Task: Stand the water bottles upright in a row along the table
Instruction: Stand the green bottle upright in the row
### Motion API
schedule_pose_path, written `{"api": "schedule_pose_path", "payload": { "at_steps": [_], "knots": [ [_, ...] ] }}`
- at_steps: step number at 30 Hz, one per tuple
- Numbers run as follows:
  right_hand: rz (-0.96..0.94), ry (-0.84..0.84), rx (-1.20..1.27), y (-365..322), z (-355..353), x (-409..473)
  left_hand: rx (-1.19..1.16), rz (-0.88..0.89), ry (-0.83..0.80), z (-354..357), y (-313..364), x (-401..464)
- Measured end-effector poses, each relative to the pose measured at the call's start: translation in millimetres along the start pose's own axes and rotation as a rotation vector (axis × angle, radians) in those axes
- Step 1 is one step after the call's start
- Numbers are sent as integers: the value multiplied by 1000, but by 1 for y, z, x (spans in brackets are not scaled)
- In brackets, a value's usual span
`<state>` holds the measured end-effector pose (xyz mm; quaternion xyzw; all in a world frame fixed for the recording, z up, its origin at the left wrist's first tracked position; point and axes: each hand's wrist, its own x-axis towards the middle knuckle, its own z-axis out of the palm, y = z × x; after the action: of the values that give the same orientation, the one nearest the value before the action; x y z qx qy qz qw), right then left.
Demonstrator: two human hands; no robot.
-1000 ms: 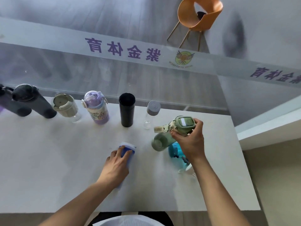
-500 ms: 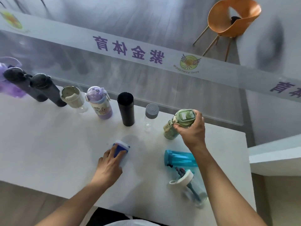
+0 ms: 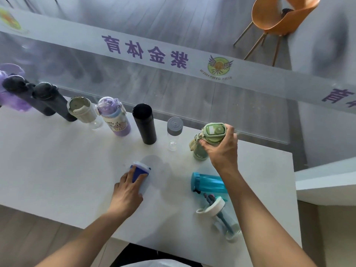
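Several bottles stand upright in a row along the far edge of the white table [image 3: 57, 170], from a purple one [image 3: 9, 89] at the left to a clear grey-capped one [image 3: 174, 132]. My right hand [image 3: 221, 149] grips the lid of a green bottle [image 3: 200, 149] standing at the row's right end. My left hand [image 3: 127, 191] rests on a blue bottle with a white cap [image 3: 141, 170] lying mid-table. A teal bottle [image 3: 208, 184] and a clear white-lidded bottle [image 3: 221, 218] lie on their sides under my right forearm.
A glass wall with a lettered band runs just behind the row of bottles. An orange chair [image 3: 279, 18] stands beyond the glass. A white ledge [image 3: 327, 180] adjoins the table's right side. The table's near edge is close to my body.
My right hand has lifted the green bottle from a tilt and set it upright at the right end of the row. My left hand stayed on the blue bottle.
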<state>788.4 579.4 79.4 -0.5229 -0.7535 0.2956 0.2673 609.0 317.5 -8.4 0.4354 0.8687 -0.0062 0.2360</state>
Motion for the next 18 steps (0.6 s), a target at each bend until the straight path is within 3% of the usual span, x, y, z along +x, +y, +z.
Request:
{"api": "schedule_pose_path", "payload": {
  "at_steps": [18],
  "knots": [
    [80,79,-25,-14,11,-3,-2,34,-1,-5,-2,-3]
  ]
}}
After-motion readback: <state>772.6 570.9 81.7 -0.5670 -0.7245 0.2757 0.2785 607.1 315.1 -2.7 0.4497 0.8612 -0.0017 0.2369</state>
